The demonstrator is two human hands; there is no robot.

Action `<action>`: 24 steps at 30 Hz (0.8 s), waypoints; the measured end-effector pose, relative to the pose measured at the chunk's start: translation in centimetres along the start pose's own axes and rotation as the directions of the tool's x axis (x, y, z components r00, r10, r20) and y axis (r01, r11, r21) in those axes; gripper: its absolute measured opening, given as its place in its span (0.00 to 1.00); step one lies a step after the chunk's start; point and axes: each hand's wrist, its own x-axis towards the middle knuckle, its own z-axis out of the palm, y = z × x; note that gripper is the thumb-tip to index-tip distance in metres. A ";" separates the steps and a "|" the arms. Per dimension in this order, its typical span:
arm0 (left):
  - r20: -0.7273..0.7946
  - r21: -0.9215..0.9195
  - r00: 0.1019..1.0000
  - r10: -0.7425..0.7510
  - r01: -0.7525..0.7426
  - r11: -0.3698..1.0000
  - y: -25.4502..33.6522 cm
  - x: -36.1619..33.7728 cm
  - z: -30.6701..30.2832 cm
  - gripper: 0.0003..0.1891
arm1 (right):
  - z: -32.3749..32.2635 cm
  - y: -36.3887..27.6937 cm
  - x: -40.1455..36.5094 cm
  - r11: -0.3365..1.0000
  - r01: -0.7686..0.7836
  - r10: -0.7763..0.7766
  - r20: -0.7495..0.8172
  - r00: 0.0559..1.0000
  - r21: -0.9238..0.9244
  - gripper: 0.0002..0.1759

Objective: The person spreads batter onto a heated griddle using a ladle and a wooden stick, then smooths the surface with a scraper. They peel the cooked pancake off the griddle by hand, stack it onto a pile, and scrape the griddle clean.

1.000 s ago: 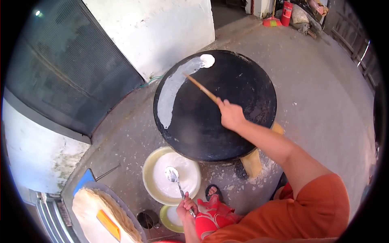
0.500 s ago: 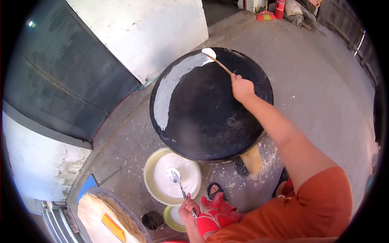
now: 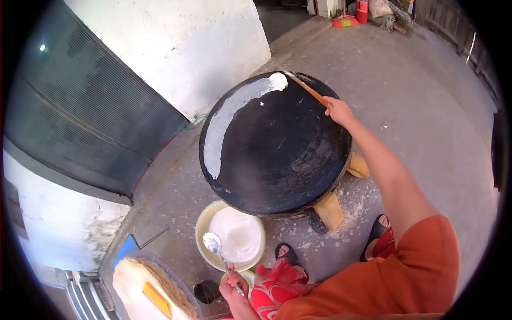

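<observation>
My right hand is closed around the wooden handle of a spreader, whose far end is at the back rim of a round black griddle. A thin, curved band of white batter runs along the griddle's left side, ending in a thick lump of batter beside the spreader. Low in view, my left hand grips a metal spoon, its batter-smeared bowl over the left inner side of a pale basin of white batter.
At lower left lies a stack of thin flatbreads with an orange flat piece on top. A dark cup stands near the basin. Yellowish blocks show under the griddle. A white wall rises behind it.
The spreader's end has shifted right, off the batter, leaving the lump on the griddle. My right hand has moved right. The spoon's bowl has moved left and down toward the basin's rim.
</observation>
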 end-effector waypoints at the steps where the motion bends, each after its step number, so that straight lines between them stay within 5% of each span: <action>1: 0.023 0.005 1.000 0.004 -0.004 1.000 -0.3 -0.9 0.7 0.15 | 0.0 -0.7 0.6 0.989 -0.136 0.136 -0.019 0.991 -0.058 0.20; 5: 0.065 -0.017 0.997 0.043 -0.042 0.999 -2.7 -4.6 3.4 0.16 | 2.3 -1.1 1.7 0.926 -0.330 0.281 0.249 0.927 0.184 0.20; 10: 0.130 -0.038 0.990 0.049 -0.044 0.998 -5.7 -6.2 4.3 0.17 | 1.0 -0.2 2.0 0.922 -0.337 0.308 0.167 0.937 0.190 0.19; 12: 0.143 -0.033 0.989 0.042 -0.038 0.999 -6.5 -6.0 4.4 0.17 | 2.5 -0.5 2.1 0.975 -0.216 0.201 0.218 0.955 0.046 0.19; 14: 0.199 -0.030 0.980 -0.028 0.034 0.999 -6.9 -5.2 4.2 0.17 | 2.6 -1.7 1.1 0.941 -0.313 0.271 0.267 0.925 0.129 0.18; 16: 0.208 -0.040 0.977 -0.048 0.058 0.998 -7.6 -5.0 4.6 0.17 | 1.4 -0.3 1.5 0.955 -0.229 0.175 0.268 0.948 0.188 0.16; 17: 0.186 -0.015 0.981 -0.049 0.053 0.999 -7.6 -4.6 4.4 0.17 | 2.4 2.6 2.7 0.968 -0.095 0.073 0.104 0.992 0.233 0.15; 18: 0.164 0.012 0.985 -0.049 0.048 0.999 -7.7 -4.4 4.3 0.17 | 3.6 3.3 3.1 0.968 -0.095 0.072 0.106 0.992 0.233 0.15; 20: 0.161 0.002 0.986 -0.052 0.052 0.999 -8.3 -4.3 4.4 0.17 | 5.2 3.4 3.0 1.000 0.004 -0.006 0.055 0.998 0.029 0.14; 24: 0.134 0.036 0.991 0.029 -0.035 0.999 -8.8 -4.6 4.7 0.16 | 6.0 -2.5 -0.8 0.970 0.091 -0.044 0.203 0.978 -0.226 0.15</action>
